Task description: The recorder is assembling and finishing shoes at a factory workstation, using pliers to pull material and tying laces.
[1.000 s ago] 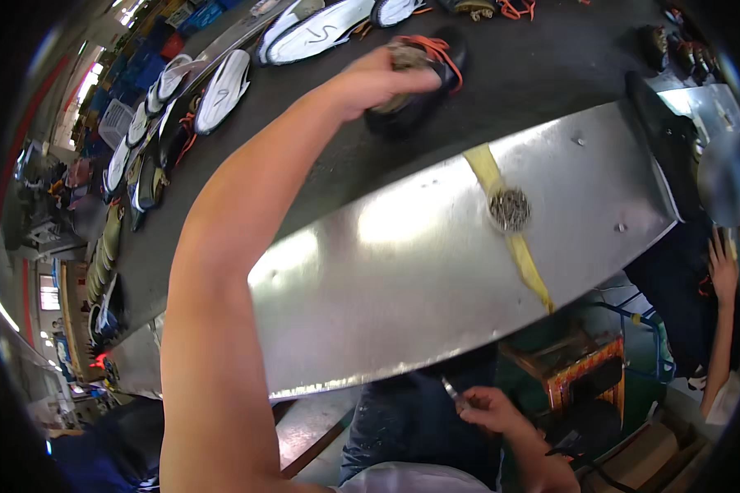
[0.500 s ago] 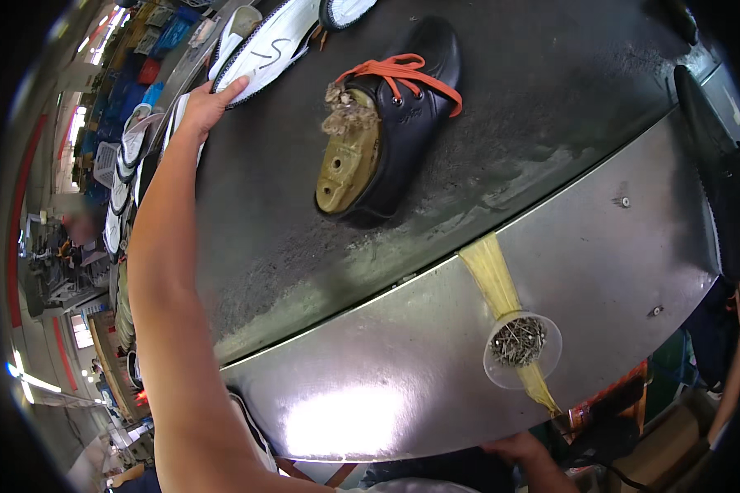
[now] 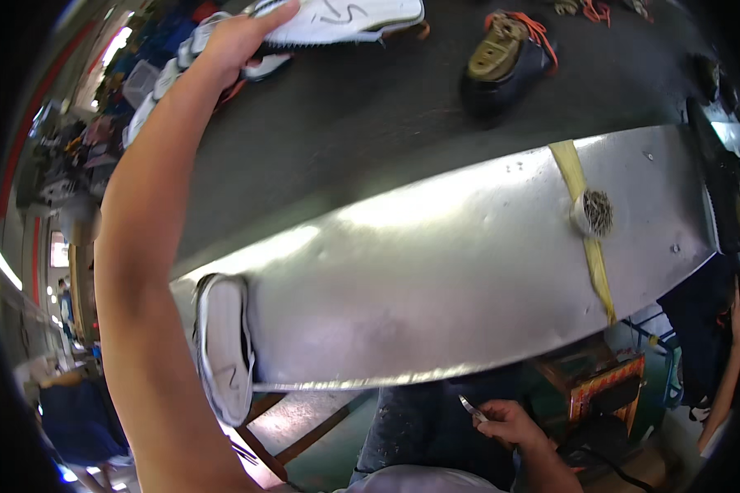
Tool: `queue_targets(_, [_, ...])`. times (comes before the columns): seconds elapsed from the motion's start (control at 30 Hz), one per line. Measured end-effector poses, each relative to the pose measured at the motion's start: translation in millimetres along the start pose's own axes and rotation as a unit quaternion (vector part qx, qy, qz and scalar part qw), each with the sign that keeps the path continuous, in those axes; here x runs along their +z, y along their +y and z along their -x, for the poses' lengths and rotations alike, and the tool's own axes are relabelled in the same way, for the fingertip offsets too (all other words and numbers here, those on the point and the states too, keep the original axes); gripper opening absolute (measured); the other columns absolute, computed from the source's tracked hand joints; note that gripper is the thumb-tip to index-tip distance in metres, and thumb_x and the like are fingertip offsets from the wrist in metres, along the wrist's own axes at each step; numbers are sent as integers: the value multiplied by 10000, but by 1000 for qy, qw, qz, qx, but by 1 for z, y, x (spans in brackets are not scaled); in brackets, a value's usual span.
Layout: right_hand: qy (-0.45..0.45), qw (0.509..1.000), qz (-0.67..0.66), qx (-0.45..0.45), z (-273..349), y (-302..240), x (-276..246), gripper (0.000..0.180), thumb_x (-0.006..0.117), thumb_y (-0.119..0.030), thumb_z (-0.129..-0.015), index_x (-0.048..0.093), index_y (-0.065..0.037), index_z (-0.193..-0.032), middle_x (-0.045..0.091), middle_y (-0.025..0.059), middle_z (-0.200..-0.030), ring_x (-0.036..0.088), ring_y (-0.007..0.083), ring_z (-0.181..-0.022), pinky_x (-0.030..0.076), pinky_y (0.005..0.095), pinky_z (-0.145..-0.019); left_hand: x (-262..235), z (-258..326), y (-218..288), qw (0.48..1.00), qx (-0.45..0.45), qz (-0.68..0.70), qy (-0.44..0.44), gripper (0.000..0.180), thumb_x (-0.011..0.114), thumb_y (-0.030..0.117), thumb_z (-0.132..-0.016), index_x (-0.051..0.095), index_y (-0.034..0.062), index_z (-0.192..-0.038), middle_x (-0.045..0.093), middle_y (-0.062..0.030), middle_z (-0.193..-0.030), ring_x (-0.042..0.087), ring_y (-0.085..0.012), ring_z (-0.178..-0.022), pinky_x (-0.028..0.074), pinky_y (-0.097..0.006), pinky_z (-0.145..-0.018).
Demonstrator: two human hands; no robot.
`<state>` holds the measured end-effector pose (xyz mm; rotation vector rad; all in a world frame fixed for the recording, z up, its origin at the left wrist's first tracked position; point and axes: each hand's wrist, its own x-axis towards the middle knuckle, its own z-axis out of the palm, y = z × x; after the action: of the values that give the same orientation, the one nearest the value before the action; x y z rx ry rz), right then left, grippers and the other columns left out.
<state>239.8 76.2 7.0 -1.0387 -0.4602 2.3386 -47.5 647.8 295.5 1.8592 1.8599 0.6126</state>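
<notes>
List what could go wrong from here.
The left hand reaches far out to the white shoe on the dark belt; a loose grip could drop it. The white sole at the metal ledge's edge might fall. The right hand holds a thin metal tool near the lap.

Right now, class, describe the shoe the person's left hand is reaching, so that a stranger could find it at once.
Start at the dark conveyor belt that runs beyond the shiny metal ledge. Follow the outstretched arm to the left hand at the belt's far edge; its fingers rest on a white shoe lying on its side. Unlike the black shoe with orange laces to its right, it is all white.
</notes>
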Motion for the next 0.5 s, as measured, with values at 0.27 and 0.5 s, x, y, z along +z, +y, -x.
queue_targets(0.27, [47,982,170,-60,12,46,10,263,746,-15,-815,665,14,-1064,671,23,-913,626,105,-852,498,260,-780,-139,280,-169,966,-50,111,227,695,785,558,-768,675,-16,-1144,701,-93,-1046,658,-211,-926,517,-369,-807])
queue_targets(0.5, [66,928,319,-183,42,48,31,211,752,-53,-798,682,10,-986,653,-2,-814,589,77,-732,475,241,-669,-142,419,-324,939,-304,-31,156,695,761,590,-746,720,-18,-1080,667,-276,-1152,649,-346,-1066,470,-413,-957])
